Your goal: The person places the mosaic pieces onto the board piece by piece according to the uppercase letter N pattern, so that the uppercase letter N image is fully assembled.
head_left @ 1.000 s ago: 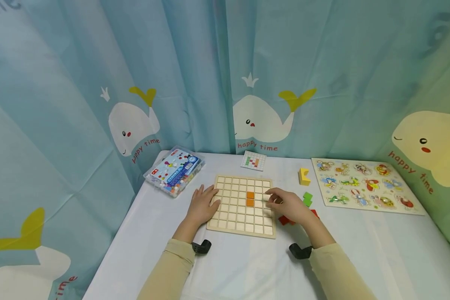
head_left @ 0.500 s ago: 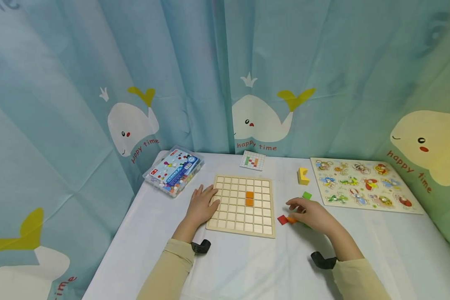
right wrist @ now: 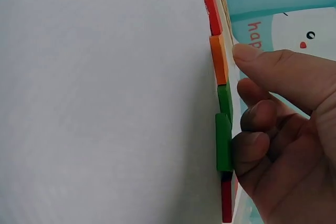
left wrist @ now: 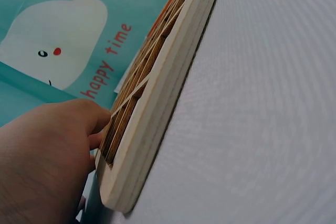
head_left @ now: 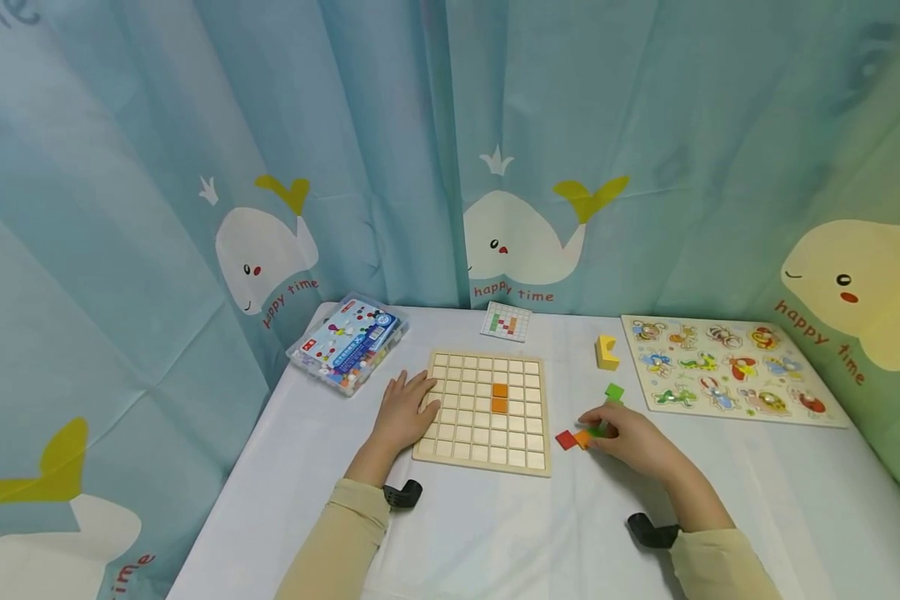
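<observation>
My left hand rests on the left edge of a wooden grid board, its fingers stretched over the rim. Two orange square tiles sit in cells of the board, one below the other. To the right of the board, my right hand hovers low over loose tiles, fingers bent loosely with a gap to the thumb. A red tile and an orange tile lie by its thumb. Green tiles and a dark red tile show under its fingers, partly hidden in the head view.
A pattern card lies behind the board. At the back left stands a clear plastic box with a printed cover. A yellow notched block and an insect peg puzzle are at the back right. Curtains hang behind the table.
My right hand has moved from the board's right edge to the loose tiles, rightward and slightly toward me, then lowered over them. The left hand and the board stay put.
</observation>
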A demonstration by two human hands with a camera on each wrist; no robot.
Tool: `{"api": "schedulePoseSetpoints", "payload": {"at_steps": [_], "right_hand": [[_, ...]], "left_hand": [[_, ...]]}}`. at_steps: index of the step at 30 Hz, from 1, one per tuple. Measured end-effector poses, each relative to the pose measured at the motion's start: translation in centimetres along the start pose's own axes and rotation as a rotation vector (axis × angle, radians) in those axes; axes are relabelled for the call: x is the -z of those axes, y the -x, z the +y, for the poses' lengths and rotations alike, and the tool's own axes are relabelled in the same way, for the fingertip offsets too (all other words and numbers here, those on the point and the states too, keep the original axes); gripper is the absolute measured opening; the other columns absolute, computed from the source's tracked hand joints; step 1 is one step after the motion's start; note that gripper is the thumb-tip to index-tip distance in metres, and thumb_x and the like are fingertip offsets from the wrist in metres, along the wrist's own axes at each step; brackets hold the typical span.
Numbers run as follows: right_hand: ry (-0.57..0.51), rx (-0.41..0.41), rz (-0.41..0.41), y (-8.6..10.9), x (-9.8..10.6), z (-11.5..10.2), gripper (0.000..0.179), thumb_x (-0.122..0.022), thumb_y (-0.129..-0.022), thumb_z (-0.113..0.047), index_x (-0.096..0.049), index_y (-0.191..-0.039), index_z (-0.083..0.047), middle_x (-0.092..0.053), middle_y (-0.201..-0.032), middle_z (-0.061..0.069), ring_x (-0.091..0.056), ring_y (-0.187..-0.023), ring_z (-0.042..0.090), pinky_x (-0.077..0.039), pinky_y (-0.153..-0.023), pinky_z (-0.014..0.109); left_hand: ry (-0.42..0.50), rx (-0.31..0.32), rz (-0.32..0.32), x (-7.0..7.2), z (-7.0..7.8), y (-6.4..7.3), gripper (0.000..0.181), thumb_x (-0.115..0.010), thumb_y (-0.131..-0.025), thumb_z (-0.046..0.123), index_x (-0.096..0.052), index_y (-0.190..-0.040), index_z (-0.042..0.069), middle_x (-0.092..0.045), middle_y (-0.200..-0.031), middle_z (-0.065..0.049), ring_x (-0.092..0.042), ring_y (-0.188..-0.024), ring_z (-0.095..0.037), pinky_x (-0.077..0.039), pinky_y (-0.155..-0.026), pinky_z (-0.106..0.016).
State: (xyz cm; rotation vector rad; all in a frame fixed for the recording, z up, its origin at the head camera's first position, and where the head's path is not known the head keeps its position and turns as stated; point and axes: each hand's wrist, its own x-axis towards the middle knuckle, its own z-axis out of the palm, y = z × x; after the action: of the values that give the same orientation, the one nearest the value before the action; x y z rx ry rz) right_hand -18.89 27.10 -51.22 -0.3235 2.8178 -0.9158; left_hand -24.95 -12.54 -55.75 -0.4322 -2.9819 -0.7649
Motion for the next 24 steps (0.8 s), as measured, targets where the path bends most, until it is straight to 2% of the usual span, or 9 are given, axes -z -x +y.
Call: {"api": "schedulePoseSetpoints", "payload": {"at_steps": [9, 18, 24], "right_hand": [[0.006, -0.005, -0.021, 0.05, -0.32, -0.12, 0.03, -0.076, -0.086, -0.017, -0.07, -0.116, -0.015, -0.055, -0.093, 0.001, -0.045, -0.081, 0.016, -0.037, -0.063, 0.025], [0.043, -0.013, -0.019, 0.03, -0.69, -0.04, 0.025, -0.076, -0.087, -0.018, -0.071, -0.112, -0.017, -0.058, -0.097, -0.001, -0.048, -0.085, 0.016, -0.041, -0.072, 0.028], [0.049, 0.001, -0.011, -0.01, -0.75, -0.01, 0.022, -0.075, -0.087, -0.017, -0.07, -0.109, -0.016, -0.056, -0.089, -0.002, -0.048, -0.082, 0.016, -0.041, -0.069, 0.027]], "left_hand": [[-0.01, -0.004, 0.002, -0.07, 0.01, -0.09, 0.051, -0.05, -0.1, 0.041, -0.05, -0.146, 0.017, -0.041, -0.157, -0.006, -0.02, -0.151, -0.04, -0.011, -0.125, -0.056], [-0.008, 0.0, -0.004, -0.22, -0.12, -0.17, 0.051, -0.049, -0.101, 0.041, -0.05, -0.146, 0.018, -0.04, -0.158, -0.005, -0.019, -0.151, -0.04, -0.01, -0.125, -0.055], [0.002, 0.001, -0.003, -0.01, 0.04, -0.03, 0.051, -0.049, -0.101, 0.041, -0.05, -0.146, 0.017, -0.04, -0.157, -0.006, -0.019, -0.151, -0.04, -0.01, -0.125, -0.055]]}}
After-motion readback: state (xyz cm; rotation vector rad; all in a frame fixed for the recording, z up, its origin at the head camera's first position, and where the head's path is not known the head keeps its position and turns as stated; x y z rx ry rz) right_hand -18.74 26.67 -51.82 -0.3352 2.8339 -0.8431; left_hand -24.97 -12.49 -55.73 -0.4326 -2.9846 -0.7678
